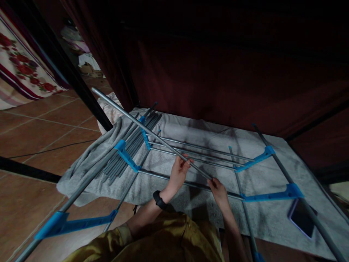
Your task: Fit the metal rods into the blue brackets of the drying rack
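My left hand [178, 173] is closed round the middle of a long grey metal rod [131, 118] that slants up to the far left. My right hand [219, 191] pinches the same rod at its near end. Under both hands lies a rack frame [191, 151] of grey rods joined by blue plastic brackets [127, 155], spread over a grey towel [174, 133]. A bundle of loose grey rods [133, 147] lies at the frame's left. A black band sits on my left wrist.
A phone [301, 217] lies on the towel at the right. A dark red curtain hangs behind the towel. Brown floor tiles stretch to the left, with a floral cloth [20, 67] at the far left and a black bar crossing it.
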`<state>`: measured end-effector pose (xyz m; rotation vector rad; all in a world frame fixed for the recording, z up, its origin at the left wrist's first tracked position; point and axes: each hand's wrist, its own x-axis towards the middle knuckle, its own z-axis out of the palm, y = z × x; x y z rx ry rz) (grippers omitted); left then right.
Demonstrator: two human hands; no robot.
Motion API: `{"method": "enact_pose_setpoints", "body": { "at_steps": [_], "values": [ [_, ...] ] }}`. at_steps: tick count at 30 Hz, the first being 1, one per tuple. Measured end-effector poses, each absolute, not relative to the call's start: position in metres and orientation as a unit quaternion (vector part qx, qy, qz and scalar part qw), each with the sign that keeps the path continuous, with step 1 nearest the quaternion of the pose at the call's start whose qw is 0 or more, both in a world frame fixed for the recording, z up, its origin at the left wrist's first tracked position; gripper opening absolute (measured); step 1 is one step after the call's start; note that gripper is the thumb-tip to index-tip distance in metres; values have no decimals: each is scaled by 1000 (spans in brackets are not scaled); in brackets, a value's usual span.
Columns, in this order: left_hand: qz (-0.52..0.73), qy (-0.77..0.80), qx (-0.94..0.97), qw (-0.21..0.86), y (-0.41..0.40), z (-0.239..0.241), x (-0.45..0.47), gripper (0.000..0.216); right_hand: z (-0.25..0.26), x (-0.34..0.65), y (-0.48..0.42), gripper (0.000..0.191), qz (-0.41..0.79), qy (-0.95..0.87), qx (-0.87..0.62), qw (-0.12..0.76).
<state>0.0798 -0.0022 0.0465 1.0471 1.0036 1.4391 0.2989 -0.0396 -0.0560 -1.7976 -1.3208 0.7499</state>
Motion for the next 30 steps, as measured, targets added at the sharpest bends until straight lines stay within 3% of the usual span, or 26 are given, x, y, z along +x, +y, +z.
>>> {"method": "enact_pose_setpoints", "body": {
  "at_steps": [8, 30],
  "values": [
    [591, 407, 472, 511, -8, 35, 82, 28, -59, 277, -43, 40, 297, -574, -689, 326],
    [552, 413, 501, 523, -16, 32, 84, 39, -61, 246, -51, 27, 230, -684, -638, 270]
  ]
}}
